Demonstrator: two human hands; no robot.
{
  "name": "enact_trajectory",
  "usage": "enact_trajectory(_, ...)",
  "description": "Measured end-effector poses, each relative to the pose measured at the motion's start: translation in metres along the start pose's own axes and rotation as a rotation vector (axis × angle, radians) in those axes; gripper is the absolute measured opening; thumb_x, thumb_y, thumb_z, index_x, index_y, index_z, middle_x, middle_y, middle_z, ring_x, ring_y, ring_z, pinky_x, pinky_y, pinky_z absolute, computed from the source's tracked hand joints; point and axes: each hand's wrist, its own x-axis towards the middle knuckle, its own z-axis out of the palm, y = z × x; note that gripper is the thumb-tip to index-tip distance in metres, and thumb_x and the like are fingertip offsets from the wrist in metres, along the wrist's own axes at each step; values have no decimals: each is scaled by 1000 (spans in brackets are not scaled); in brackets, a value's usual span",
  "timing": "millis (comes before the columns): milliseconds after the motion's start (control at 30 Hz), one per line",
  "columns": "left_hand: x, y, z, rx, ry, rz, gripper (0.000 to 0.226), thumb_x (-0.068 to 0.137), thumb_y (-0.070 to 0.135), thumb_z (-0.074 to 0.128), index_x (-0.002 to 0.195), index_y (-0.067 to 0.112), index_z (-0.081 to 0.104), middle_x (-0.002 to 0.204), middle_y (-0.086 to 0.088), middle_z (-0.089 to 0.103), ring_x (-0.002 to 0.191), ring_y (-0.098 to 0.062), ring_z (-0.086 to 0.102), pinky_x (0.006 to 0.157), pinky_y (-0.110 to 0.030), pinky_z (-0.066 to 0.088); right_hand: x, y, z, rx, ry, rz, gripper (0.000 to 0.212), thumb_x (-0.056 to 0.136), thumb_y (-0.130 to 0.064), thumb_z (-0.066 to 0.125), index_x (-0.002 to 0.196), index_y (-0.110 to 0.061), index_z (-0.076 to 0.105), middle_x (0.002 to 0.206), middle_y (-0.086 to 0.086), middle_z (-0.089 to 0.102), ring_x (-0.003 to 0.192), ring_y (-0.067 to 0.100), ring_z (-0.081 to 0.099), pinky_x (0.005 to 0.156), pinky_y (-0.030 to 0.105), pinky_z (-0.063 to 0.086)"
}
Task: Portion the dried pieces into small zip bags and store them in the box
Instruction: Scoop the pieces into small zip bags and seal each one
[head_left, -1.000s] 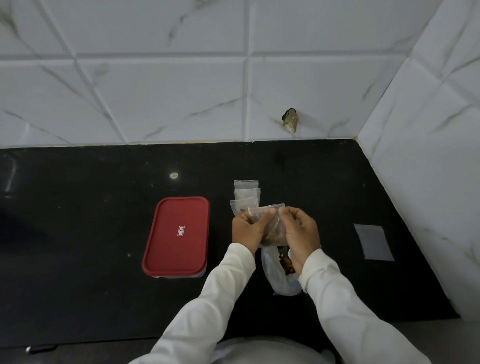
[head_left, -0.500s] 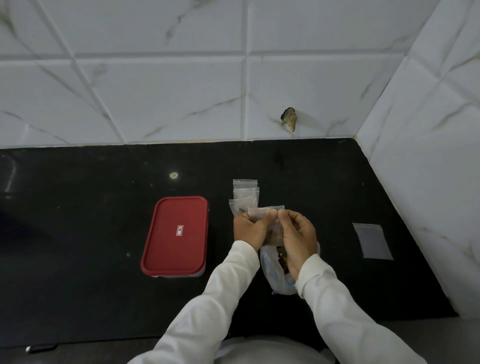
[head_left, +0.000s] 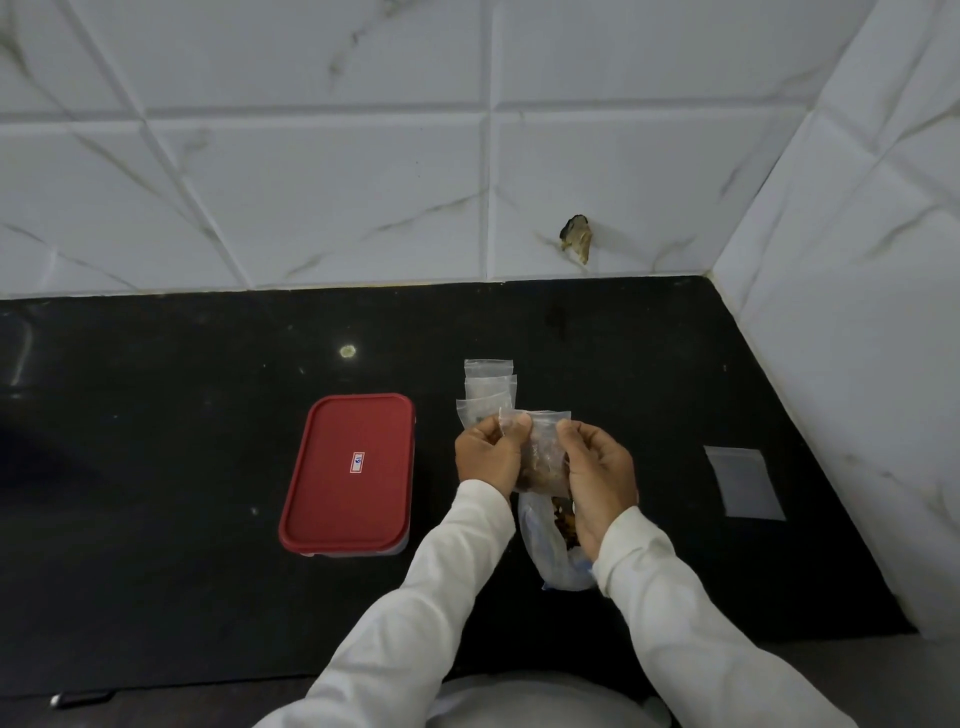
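Note:
I hold a small clear zip bag with brown dried pieces inside, upright above the black counter. My left hand pinches its top left corner and my right hand pinches the top right. Below my hands lies a larger clear bag holding more dried pieces, partly hidden by my right wrist. Three small zip bags lie overlapping in a row just beyond my hands. The box with a red lid sits shut on the counter to the left.
One flat small zip bag lies on the black counter at the right, near the tiled side wall. A tiled back wall with a chipped hole bounds the counter's far edge.
My hands shifted slightly on the bag's top edge, with the thumbs a little further apart. Nothing else moved.

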Motion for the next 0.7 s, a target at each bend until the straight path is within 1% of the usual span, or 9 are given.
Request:
enact_trajectory(133, -2, -2, 1, -26, -4, 22, 10, 90, 24, 71, 92, 14, 74, 95, -1, 75, 94, -17, 70, 90, -46, 58, -1, -3, 0, 32, -4, 14, 29, 80, -56, 67, 101, -36, 68, 111, -3, 66, 101, 17, 65, 85, 42, 58)
enact_trajectory(233, -1, -3, -2, -120, -4, -12, 11, 91, 24, 69, 90, 17, 77, 105, -4, 74, 105, -23, 68, 96, -50, 54, 0, -5, -2, 106, 15, 28, 17, 88, -39, 65, 101, -28, 69, 107, -1, 68, 100, 18, 66, 89, 44, 56)
enact_trajectory(300, 1, -3, -4, -121, 0, -11, 11, 91, 24, 69, 91, 17, 78, 108, -6, 74, 108, -26, 67, 98, -53, 53, 1, -6, -3, 108, 31, 22, 16, 89, -36, 65, 101, -26, 69, 106, 0, 68, 100, 17, 66, 91, 44, 55)
enact_trajectory(367, 3, -4, -5, -94, 20, 18, 11, 91, 23, 70, 84, 21, 79, 103, -4, 74, 109, -28, 67, 99, -53, 52, -1, -6, -3, 106, 27, 30, 15, 89, -36, 65, 101, -27, 69, 106, 0, 68, 100, 17, 66, 90, 45, 55)
enact_trajectory(400, 3, -4, -5, -75, 39, 42, 15, 90, 22, 70, 78, 23, 79, 99, -2, 75, 108, -27, 67, 100, -53, 52, -2, -6, -3, 108, 19, 37, 15, 90, -35, 65, 101, -26, 68, 106, 0, 68, 100, 17, 65, 89, 44, 56)
enact_trajectory(500, 2, -6, -1, -13, 137, 110, 27, 92, 22, 69, 66, 27, 75, 84, 5, 74, 95, -19, 69, 96, -48, 54, -3, -6, -2, 100, -4, 41, 17, 90, -35, 64, 104, -24, 67, 103, -3, 66, 99, 16, 65, 88, 41, 56)
enact_trajectory(533, 0, -7, 0, 2, 166, 126, 26, 93, 23, 67, 67, 26, 73, 82, 6, 73, 91, -16, 68, 94, -46, 55, -4, -6, -1, 84, -4, 34, 19, 91, -36, 63, 106, -24, 67, 102, -6, 64, 99, 15, 64, 88, 39, 56)
enact_trajectory(600, -3, -6, 2, 14, 167, 138, 21, 95, 25, 65, 76, 24, 72, 85, 5, 72, 91, -14, 67, 92, -43, 56, -4, -5, 1, 59, 0, 23, 20, 91, -38, 62, 107, -26, 65, 102, -9, 62, 100, 13, 61, 90, 39, 55)
enact_trajectory(700, -5, -7, -1, 2, 53, 100, 8, 92, 25, 69, 90, 18, 73, 96, 0, 74, 97, -18, 69, 90, -42, 57, -2, -3, 0, 65, -2, 29, 14, 91, -39, 62, 102, -31, 65, 105, -6, 63, 100, 15, 62, 90, 42, 55)
